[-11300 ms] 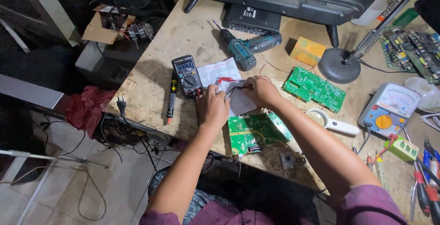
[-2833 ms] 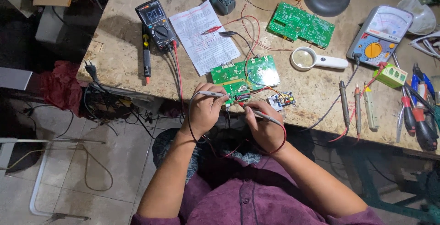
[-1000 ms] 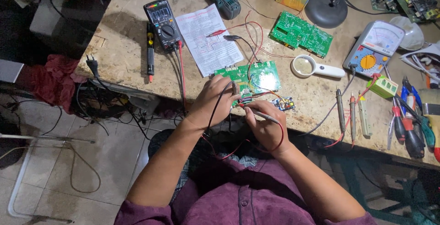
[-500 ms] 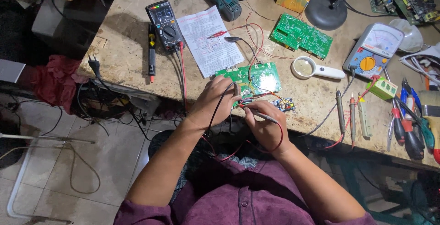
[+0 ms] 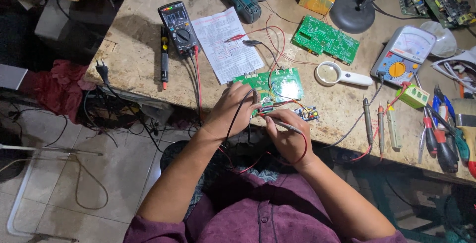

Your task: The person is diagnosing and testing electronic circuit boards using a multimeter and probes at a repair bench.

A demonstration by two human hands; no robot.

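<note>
Rough chipboard forms the workbench (image 5: 148, 40), cluttered with tools and set over a tiled floor strewn with cables.

Head view: the left hand (image 5: 232, 110) is closed around a black probe (image 5: 254, 96), whose tip rests on the near edge of the green circuit board (image 5: 270, 85) just beyond its fingers. The right hand (image 5: 287, 136), just beside the left, pinches a red-tipped probe (image 5: 283, 124) like a pen, its point angled toward the same near edge, where a small board (image 5: 308, 112) hangs by thin wires. Compared with about three seconds ago, both hands have moved up from the bench edge onto the board, and over the last second they have hardly shifted; the probes appear settled on their contact points, which suggests a reading is being taken.

Beyond the left hand lies a printed sheet (image 5: 225, 42), and farther off that way the digital meter (image 5: 178, 27), its red and black leads trailing back to the hands. Beyond the right hand sit a magnifying glass (image 5: 342, 74) and a second green board (image 5: 325, 39).
</note>
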